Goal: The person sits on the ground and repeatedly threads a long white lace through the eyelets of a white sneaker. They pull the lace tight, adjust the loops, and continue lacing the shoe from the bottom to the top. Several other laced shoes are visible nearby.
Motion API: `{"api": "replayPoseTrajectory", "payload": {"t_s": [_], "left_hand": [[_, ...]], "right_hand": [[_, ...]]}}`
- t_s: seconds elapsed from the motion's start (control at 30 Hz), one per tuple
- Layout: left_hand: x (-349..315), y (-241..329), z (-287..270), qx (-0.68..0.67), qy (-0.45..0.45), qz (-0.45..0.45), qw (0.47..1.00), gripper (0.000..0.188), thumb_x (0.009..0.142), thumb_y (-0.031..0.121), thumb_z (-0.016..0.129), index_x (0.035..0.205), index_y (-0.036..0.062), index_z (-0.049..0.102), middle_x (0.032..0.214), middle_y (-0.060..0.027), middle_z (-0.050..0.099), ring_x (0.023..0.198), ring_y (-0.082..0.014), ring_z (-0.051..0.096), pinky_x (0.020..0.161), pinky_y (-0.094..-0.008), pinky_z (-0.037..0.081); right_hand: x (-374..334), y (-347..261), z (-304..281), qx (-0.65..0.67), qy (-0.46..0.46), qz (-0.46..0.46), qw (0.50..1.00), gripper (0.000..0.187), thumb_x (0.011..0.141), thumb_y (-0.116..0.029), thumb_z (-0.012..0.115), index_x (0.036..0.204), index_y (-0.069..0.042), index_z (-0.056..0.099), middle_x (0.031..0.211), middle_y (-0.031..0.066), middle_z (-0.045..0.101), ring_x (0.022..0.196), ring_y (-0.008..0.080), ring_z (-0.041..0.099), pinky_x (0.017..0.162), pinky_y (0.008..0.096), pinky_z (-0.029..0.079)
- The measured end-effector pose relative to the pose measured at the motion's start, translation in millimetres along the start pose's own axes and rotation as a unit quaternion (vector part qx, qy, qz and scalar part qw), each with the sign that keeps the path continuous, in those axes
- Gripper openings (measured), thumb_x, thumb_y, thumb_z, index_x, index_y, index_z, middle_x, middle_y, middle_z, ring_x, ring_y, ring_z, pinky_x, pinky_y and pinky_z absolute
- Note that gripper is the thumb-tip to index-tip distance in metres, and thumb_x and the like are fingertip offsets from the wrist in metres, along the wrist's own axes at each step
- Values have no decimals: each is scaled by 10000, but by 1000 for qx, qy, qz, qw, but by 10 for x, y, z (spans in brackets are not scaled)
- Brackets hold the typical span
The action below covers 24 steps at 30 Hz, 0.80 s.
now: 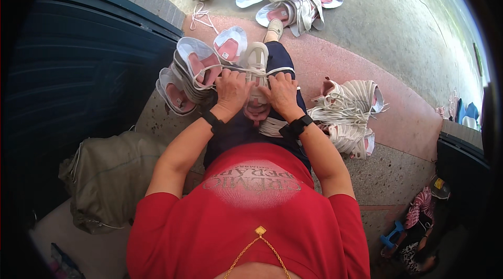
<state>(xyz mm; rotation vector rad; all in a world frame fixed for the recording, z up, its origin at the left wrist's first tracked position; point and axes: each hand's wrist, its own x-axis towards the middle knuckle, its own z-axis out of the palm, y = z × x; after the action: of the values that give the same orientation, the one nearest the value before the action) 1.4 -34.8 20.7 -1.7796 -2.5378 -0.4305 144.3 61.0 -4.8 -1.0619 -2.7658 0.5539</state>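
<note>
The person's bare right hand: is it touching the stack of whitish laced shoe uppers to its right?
Apart. The head view shows navy fabric trousers and pinkish floor between the bare right hand and the whitish laced stack.

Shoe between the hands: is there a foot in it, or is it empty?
The shoe is empty: its open near end shows pink lining and no foot inside.

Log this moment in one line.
left hand: at lace; right hand: at lace; shoe: between hands, toe away; nearby: stacked shoe uppers, right
</note>
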Motion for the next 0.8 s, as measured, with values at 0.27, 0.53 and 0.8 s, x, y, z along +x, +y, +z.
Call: {"api": "replayPoseTrajectory", "payload": {"t_s": [0.27,0.53,0.8], "left_hand": [[-26,45,-37,-33,-106,-28,993,125,793,173,598,867,77,628,894,-56,628,923,-266,527,721,-419,439],[973,42,308,-238,-171,30,956,418,770,102,626,1153,-18,510,859,-157,639,762,-283,621,663,-398,478],[1304,216,339,-347,-445,-128,815,774,655,-6,658,1358,-15,336,697,-127,597,423,-140,504,361,-276,375]], "right_hand": [[9,97,120,74,40,-19,996,266,791,-232,597,1020,-107,654,901,90,584,889,273,529,735,435,397],[-60,103,339,194,156,-17,968,167,730,-69,619,897,-66,612,819,70,604,824,262,554,699,385,423],[31,17,159,-24,112,-124,986,166,731,-144,555,875,-96,623,925,65,559,899,224,512,699,347,366]]}}
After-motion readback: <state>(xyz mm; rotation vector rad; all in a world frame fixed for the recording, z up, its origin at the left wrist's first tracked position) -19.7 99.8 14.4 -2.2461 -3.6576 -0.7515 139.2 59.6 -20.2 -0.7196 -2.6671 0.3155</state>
